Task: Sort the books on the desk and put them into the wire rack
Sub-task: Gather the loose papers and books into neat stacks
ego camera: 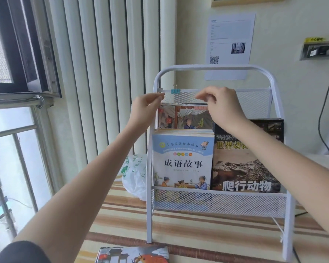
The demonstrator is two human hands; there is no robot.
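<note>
A white wire rack (215, 67) stands on the striped desk. Its lower tier holds a light-blue story book (182, 160) on the left and a dark crocodile book (245, 168) on the right. Behind them, in the upper tier, stands a picture book (184, 118) showing a curtained scene. My left hand (146, 107) pinches its top left corner and my right hand (218, 105) pinches its top edge near the right. One more colourful book (133, 255) lies flat on the desk at the bottom edge of the view.
A white plastic bag (134, 175) lies left of the rack. A blue binder clip (175, 91) sits on the upper mesh rim. Vertical blinds and a window are at left. A wall socket with a cable (319, 51) is at right.
</note>
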